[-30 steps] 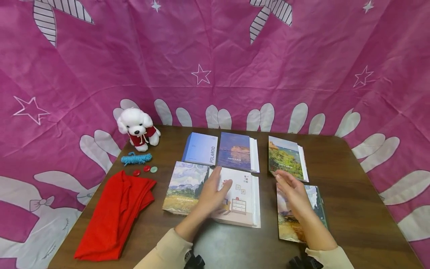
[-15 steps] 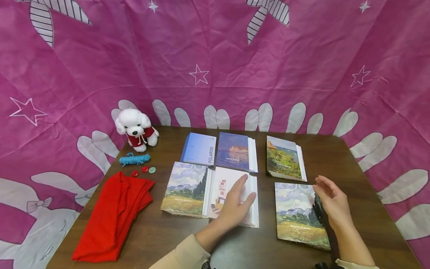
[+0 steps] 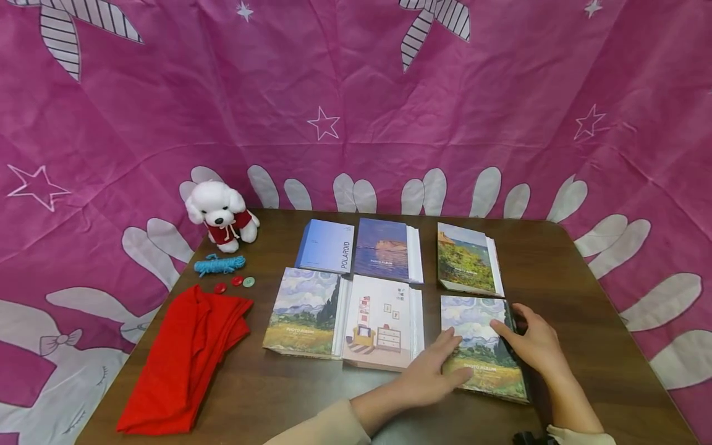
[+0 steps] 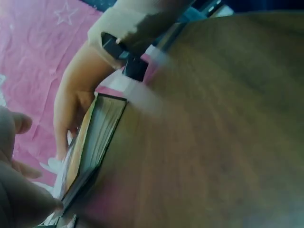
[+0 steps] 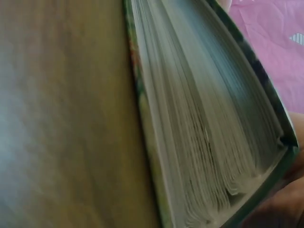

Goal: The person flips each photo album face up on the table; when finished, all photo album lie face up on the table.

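Note:
In the head view a photo album with a painted landscape cover (image 3: 481, 346) lies at the front right. My right hand (image 3: 536, 346) grips its right edge, thumb on the cover and fingers around the side. My left hand (image 3: 431, 374) is at its left edge, fingers fairly straight and the thumb over the lower left corner. Up close in the right wrist view, the album's pages (image 5: 204, 109) fan between its covers. The left wrist view shows my left fingers (image 4: 23, 190) by the album (image 4: 92, 142), whose far side my right hand (image 4: 76, 99) reaches.
Beside it lie a room-picture album (image 3: 381, 321) and a second landscape album (image 3: 303, 309). Behind are a blue Polaroid album (image 3: 327, 244), a sea-cliff album (image 3: 384, 247) and a garden album (image 3: 467, 256). Left: toy dog (image 3: 219, 213), blue yarn (image 3: 219, 264), buttons (image 3: 237, 280), red cloth (image 3: 180, 364).
My left hand has left the room-picture album and moved right to the landscape album. My right hand has come onto that album's right edge, and the album has shifted slightly left and back.

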{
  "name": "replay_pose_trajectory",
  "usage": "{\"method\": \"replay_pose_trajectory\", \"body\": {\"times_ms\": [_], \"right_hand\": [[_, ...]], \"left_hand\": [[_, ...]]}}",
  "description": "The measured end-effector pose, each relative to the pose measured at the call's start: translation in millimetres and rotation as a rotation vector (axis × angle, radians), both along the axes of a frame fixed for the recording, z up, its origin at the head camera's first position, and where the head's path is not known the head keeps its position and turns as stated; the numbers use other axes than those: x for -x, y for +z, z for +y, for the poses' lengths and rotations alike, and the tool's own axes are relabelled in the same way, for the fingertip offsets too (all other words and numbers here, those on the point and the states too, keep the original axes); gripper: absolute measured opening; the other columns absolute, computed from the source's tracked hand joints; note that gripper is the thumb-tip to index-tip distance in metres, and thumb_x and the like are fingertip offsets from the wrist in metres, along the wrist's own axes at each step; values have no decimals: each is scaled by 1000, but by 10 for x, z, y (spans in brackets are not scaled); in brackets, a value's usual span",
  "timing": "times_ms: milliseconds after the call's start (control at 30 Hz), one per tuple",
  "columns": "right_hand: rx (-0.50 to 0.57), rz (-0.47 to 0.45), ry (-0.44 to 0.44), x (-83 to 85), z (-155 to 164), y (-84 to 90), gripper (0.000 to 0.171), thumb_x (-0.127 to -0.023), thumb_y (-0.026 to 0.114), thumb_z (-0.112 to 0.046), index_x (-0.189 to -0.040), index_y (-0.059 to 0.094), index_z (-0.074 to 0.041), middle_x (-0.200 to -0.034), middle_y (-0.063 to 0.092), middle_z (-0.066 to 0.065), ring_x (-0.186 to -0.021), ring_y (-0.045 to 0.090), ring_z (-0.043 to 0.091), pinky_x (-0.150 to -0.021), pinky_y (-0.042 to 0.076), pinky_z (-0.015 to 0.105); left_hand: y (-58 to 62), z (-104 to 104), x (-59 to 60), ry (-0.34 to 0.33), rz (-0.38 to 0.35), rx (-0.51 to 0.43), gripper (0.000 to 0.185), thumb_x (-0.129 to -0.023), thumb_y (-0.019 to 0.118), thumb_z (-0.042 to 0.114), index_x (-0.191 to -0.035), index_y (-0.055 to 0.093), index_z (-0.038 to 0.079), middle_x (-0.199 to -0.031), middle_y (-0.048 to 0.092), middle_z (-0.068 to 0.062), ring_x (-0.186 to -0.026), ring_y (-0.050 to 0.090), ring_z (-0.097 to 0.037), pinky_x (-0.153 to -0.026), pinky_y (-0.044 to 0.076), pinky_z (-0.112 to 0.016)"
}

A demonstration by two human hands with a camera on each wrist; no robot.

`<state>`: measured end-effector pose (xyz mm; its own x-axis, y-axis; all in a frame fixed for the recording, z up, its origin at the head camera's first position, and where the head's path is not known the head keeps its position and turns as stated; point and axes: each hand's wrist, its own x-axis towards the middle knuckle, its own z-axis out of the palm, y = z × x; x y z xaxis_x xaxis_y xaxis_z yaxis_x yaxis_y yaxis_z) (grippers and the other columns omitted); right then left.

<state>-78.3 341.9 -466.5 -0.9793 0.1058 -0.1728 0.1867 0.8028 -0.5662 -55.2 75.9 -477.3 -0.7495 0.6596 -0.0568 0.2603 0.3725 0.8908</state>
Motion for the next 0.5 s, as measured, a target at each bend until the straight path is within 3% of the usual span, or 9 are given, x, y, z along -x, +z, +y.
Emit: {"method": "replay_pose_trajectory", "body": {"times_ms": [200, 367, 433, 500], "right_hand": [[40, -101, -74, -21, -49, 25, 97, -98, 47, -65, -152, 26, 13, -145, 39, 41, -127, 41, 60, -96, 40, 71], [267, -119, -112, 18, 2, 55, 87, -105, 32, -58, -157, 15, 10, -157, 19, 39, -143, 20, 58, -111, 26, 69], [386, -92, -107, 6, 57, 53, 76, -109, 27, -49, -157, 16, 9, -158, 21, 36, -143, 28, 50, -112, 34, 58], [482, -30, -98, -20, 129, 47, 64, -111, 28, -37, -155, 24, 10, -152, 42, 24, -135, 45, 31, -106, 44, 42]], "left_hand": [[-42, 170, 1, 117, -107, -79, 72, -101, 56, 45, -158, 34, 8, -168, 20, -5, -154, 17, -21, -122, 23, -44], [-87, 281, 27, 165, -98, -104, 72, -100, 57, 45, -157, 36, 8, -167, 23, -3, -152, 22, -19, -121, 25, -40], [-90, 314, 54, 174, -94, -105, 72, -100, 58, 44, -157, 36, 8, -167, 23, -3, -152, 22, -18, -121, 24, -39], [-90, 350, 85, 171, -95, -104, 73, -100, 58, 45, -159, 33, 11, -167, 21, -1, -152, 22, -18, -121, 24, -40]]}}
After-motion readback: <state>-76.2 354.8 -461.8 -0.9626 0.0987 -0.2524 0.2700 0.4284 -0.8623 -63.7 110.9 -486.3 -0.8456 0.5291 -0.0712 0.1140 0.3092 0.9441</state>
